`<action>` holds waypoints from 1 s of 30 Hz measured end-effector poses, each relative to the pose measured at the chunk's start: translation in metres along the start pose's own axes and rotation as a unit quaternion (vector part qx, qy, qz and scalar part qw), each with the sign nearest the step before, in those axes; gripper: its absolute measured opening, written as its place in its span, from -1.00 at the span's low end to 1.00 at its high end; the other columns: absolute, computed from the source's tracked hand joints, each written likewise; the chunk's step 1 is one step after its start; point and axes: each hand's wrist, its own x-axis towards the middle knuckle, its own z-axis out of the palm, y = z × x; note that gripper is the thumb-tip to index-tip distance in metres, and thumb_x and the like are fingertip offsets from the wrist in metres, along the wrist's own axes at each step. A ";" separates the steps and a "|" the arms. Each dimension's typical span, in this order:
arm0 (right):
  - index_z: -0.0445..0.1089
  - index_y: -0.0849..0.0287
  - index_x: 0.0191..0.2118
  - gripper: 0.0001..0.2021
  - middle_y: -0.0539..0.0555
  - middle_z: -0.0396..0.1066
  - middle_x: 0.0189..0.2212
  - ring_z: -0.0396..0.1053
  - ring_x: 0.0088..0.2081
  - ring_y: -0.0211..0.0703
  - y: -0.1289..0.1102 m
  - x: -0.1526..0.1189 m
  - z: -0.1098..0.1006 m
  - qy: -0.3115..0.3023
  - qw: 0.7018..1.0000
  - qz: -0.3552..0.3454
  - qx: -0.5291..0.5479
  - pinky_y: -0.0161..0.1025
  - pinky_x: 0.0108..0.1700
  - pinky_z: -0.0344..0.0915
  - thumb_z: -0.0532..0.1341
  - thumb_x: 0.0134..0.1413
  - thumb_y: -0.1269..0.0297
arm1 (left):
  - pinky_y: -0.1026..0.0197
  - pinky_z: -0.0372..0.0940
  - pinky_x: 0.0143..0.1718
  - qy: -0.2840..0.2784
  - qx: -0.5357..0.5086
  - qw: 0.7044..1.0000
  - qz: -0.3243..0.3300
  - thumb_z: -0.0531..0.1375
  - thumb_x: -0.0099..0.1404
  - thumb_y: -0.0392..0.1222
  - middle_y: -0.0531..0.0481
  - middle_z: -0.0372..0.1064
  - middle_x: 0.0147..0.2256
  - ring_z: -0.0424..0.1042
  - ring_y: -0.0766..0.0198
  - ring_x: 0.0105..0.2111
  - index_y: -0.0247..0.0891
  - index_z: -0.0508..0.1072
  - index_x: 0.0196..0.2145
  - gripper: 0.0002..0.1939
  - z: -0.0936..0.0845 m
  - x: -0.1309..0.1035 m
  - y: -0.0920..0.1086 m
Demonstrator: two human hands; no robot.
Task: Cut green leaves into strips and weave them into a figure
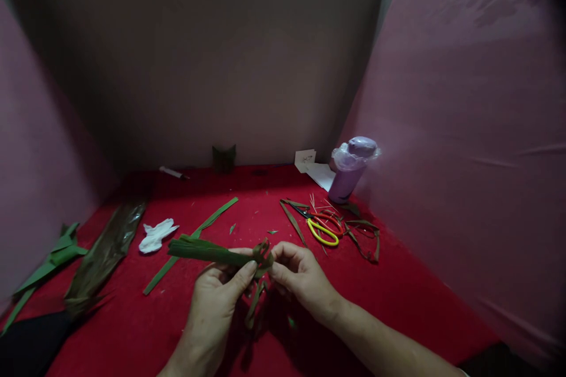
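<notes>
In the head view, a bundle of folded green leaf lies across my left hand, which is closed on it with the thumb on top. At the bundle's right end, brownish-green leaf strips form loops, and their ends hang below. My right hand pinches one of these strips between thumb and forefinger, close to my left thumb. Both hands are raised over the red cloth. How the strips are fastened to the bundle is too small to tell.
Scissors with red and yellow handles lie right among thin sticks and brown strips. A purple bottle stands behind them. Crumpled white tissue, a long brown leaf and green folded leaves lie left. Walls enclose the table.
</notes>
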 end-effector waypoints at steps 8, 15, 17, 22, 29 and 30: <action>0.24 0.21 -0.51 -0.71 -0.07 0.17 -0.57 0.09 -0.51 -0.33 -0.015 -0.001 -0.005 -0.018 0.998 -0.011 -0.055 -0.35 -0.42 0.05 0.28 -0.09 0.11 | 0.28 0.31 -0.54 -0.004 -0.007 0.999 -0.033 0.37 -0.09 -0.20 0.04 0.47 -0.59 0.37 0.33 -0.66 -0.28 0.54 -0.35 -0.72 -0.001 0.002 0.000; 0.23 0.21 -0.51 -0.76 -0.06 0.20 -0.56 0.10 -0.49 -0.31 -0.010 0.000 -0.003 -0.008 0.998 -0.010 -0.067 -0.34 -0.40 0.07 0.26 -0.07 0.18 | 0.31 0.26 -0.63 -0.058 -0.019 0.996 -0.066 0.32 0.02 -0.18 0.07 0.43 -0.64 0.25 0.42 -0.77 -0.26 0.54 -0.31 -0.77 -0.001 0.000 -0.001; 0.23 0.21 -0.51 -0.80 -0.05 0.19 -0.56 0.11 -0.48 -0.30 -0.011 -0.001 -0.002 -0.007 0.996 -0.015 -0.091 -0.33 -0.39 0.08 0.23 -0.05 0.23 | 0.33 0.24 -0.65 -0.047 -0.025 0.997 -0.055 0.33 0.00 -0.20 0.05 0.45 -0.60 0.27 0.42 -0.74 -0.27 0.54 -0.31 -0.76 -0.001 0.001 -0.001; 0.23 0.20 -0.51 -0.84 -0.06 0.20 -0.55 0.13 -0.47 -0.29 -0.015 -0.003 -0.002 0.011 0.988 -0.041 -0.147 -0.34 -0.37 0.13 0.18 0.01 0.28 | 0.37 0.18 -0.71 -0.046 -0.028 0.996 -0.071 0.33 -0.01 -0.19 0.11 0.34 -0.70 0.21 0.45 -0.77 -0.30 0.53 -0.29 -0.72 -0.002 0.001 -0.003; 0.31 0.20 -0.46 -0.86 -0.03 0.29 -0.50 0.18 -0.44 -0.28 -0.012 -0.005 -0.003 0.009 0.981 -0.054 -0.186 -0.34 -0.33 0.17 0.14 0.09 0.31 | 0.31 0.21 -0.70 -0.069 -0.007 0.995 -0.076 0.30 0.04 -0.14 0.09 0.35 -0.68 0.21 0.41 -0.77 -0.28 0.54 -0.28 -0.74 -0.002 -0.002 -0.001; 0.31 0.21 -0.46 -0.86 -0.03 0.29 -0.51 0.19 -0.45 -0.28 -0.011 -0.004 -0.003 0.004 0.985 -0.043 -0.165 -0.34 -0.34 0.17 0.16 0.08 0.29 | 0.30 0.26 -0.64 -0.065 -0.002 0.996 -0.065 0.30 0.03 -0.15 0.07 0.39 -0.65 0.25 0.39 -0.75 -0.27 0.55 -0.29 -0.75 -0.001 -0.002 -0.001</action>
